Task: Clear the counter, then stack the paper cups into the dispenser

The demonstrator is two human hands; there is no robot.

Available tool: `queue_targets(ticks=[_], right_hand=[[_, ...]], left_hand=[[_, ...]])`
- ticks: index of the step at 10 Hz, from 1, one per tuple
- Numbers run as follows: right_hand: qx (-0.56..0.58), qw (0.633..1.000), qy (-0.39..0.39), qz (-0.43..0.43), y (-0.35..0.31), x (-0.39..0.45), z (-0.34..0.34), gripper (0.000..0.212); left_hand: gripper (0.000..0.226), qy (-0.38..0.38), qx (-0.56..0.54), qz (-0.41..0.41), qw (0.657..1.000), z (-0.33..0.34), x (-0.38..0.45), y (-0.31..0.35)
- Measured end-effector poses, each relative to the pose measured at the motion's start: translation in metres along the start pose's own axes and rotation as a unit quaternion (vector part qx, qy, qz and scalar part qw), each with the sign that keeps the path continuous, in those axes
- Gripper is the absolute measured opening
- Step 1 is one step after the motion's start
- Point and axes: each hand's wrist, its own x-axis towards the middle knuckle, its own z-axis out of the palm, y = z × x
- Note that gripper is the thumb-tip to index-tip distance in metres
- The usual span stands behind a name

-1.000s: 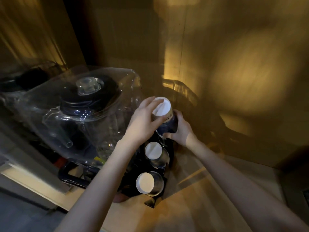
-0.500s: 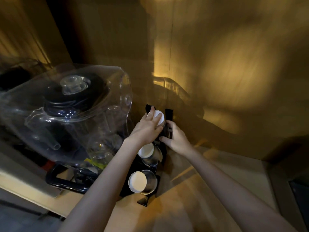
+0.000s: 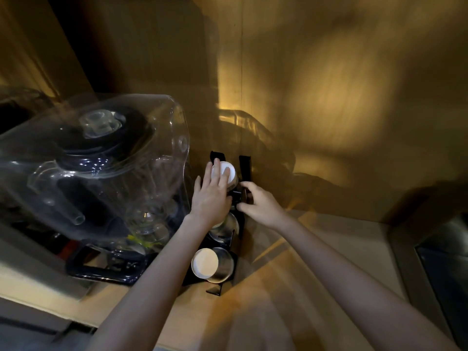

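Cup stack (image 3: 226,171) under left hand (image 3: 211,196); right hand (image 3: 260,203) just beside.

Cup dispenser (image 3: 244,171) stands on the counter (image 3: 316,262) against the wall.

A blender (image 3: 101,178) sits just left of the dispenser. Paper cups (image 3: 205,262) lie in its near slot. Left hand (image 3: 211,196) presses the far cup (image 3: 226,171); right hand (image 3: 260,201) touches the dispenser's right side.

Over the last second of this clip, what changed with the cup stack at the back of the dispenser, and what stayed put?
The cup stack went down into the dispenser's rear slot; only its white end shows now. The left hand opened from gripping it to pressing flat on top. The right hand let go of the stack and now holds the rack. The front cups and the blender stayed put.
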Motion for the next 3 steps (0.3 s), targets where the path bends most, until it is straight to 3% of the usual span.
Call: queue_targets(ticks=[2,3], right_hand=[[0.023,0.998,0.066,-0.002,-0.007,-0.017,-0.017,0.049],[0.167,0.962,0.217,-0.02,-0.018,-0.031,-0.056,0.027]], left_hand=[[0.061,-0.011,-0.043,0.01,0.999,-0.01,-0.014,0.003],[0.05,-0.017,-0.074,0.01,0.997,-0.036,-0.007,0.015]])
